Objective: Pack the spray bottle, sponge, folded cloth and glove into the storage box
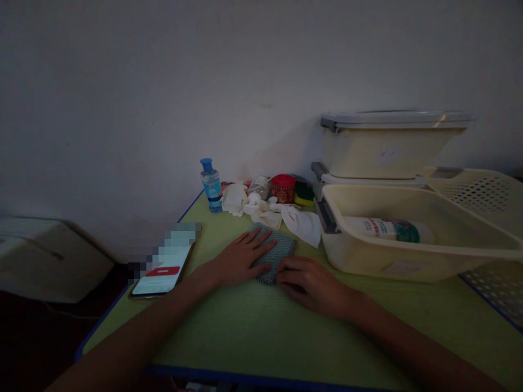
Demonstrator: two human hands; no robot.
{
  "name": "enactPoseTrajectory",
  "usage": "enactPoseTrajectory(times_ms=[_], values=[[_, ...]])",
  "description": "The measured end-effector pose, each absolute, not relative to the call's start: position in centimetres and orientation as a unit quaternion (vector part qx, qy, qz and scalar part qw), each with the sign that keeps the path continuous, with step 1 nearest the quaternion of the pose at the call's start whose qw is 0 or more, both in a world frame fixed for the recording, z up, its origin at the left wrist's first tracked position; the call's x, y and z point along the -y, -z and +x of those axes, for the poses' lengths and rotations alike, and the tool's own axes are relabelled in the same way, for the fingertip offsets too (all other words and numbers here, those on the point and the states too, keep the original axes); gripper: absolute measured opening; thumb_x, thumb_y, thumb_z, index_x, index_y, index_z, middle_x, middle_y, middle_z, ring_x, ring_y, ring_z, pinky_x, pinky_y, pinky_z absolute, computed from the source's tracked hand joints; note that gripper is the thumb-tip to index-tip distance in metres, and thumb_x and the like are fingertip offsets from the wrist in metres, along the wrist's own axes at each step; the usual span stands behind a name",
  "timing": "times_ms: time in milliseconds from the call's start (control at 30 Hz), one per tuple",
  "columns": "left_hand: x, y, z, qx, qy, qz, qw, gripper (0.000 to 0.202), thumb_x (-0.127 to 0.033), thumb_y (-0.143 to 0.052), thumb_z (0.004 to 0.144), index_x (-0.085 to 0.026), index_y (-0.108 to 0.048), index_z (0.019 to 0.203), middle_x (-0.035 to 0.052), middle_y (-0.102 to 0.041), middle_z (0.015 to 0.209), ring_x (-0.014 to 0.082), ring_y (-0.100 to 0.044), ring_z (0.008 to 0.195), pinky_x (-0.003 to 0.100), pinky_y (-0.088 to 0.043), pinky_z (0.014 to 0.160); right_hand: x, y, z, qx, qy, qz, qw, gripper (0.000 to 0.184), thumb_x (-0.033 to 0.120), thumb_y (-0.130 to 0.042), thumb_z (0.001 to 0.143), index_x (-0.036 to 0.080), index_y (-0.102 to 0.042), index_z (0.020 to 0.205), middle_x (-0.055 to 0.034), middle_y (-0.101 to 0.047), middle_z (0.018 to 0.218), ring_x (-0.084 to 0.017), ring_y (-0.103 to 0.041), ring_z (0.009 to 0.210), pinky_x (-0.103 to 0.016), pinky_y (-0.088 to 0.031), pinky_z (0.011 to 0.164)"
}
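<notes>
A grey-green mesh cloth [281,249] lies on the green table [253,332]. My left hand [241,258] rests flat on it, fingers stretched out and spread. My right hand [310,283] lies beside it at the cloth's near right edge, fingers curled and pressing on the hem; whether they pinch it I cannot make out.
A phone [163,272] lies at the left table edge. At the back stand a small blue-capped bottle [211,186], white gloves [302,223], a red container [283,188] and a sponge [304,194]. An open cream bin [408,261] holds a bottle [384,228]; lidded bins [388,144] stack behind it.
</notes>
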State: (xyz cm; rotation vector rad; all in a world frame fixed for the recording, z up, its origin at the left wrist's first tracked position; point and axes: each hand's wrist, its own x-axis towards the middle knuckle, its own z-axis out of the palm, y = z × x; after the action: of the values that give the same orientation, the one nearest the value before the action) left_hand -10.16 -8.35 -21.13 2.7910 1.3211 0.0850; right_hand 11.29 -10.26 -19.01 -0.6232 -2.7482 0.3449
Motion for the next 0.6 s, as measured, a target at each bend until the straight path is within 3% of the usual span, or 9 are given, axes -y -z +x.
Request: enactPoseTrajectory(times_ms=[200,333,500,600], values=[[8.1,20.7,-10.2,-0.503,-0.026,0.864,0.017,0.053,-0.045,-0.023,0.092,-0.022,-0.023,0.139,0.0063,-0.017,0.148,0.0272,-0.021,0.134,0.048,-0.02,0.106,10.4,18.6,11.4,0.96,-0.12,-0.213,0.136,0.019,0.014,-0.044,0.085,0.015,-0.064,0.085,-0.005,-0.061,0.086,-0.011,-0.056,0.075,-0.021,-0.041,0.067],[8.6,20.1,-9.4,-0.528,-0.052,0.847,-0.019,0.048,-0.032,-0.032,0.09,-0.015,-0.035,0.135,0.0093,-0.028,0.145,0.0297,-0.023,0.133,0.053,-0.015,0.107,10.4,18.5,11.4,0.968,-0.087,-0.204,0.116,0.019,0.015,-0.045,0.084,0.015,-0.064,0.084,-0.0044,-0.063,0.081,-0.012,-0.056,0.075,-0.023,-0.039,0.068],[8.9,20.1,-7.9,-0.44,-0.111,0.891,0.024,0.044,-0.021,-0.028,0.09,-0.01,-0.038,0.132,0.0102,-0.031,0.143,0.0173,-0.024,0.134,0.035,-0.02,0.11,10.5,18.4,11.3,0.974,-0.056,-0.198,0.093,0.018,0.016,-0.045,0.083,0.016,-0.064,0.081,-0.0037,-0.064,0.078,-0.012,-0.057,0.073,-0.023,-0.037,0.065],[8.5,20.6,-7.6,-0.377,-0.088,0.92,0.057,0.047,-0.03,-0.028,0.093,-0.015,-0.029,0.137,0.0079,-0.027,0.145,0.0162,-0.021,0.134,0.034,-0.021,0.11,10.7,18.4,11.1,0.973,-0.053,-0.202,0.098,0.016,0.015,-0.047,0.08,0.016,-0.063,0.079,-0.0035,-0.065,0.08,-0.012,-0.057,0.071,-0.023,-0.036,0.062]])
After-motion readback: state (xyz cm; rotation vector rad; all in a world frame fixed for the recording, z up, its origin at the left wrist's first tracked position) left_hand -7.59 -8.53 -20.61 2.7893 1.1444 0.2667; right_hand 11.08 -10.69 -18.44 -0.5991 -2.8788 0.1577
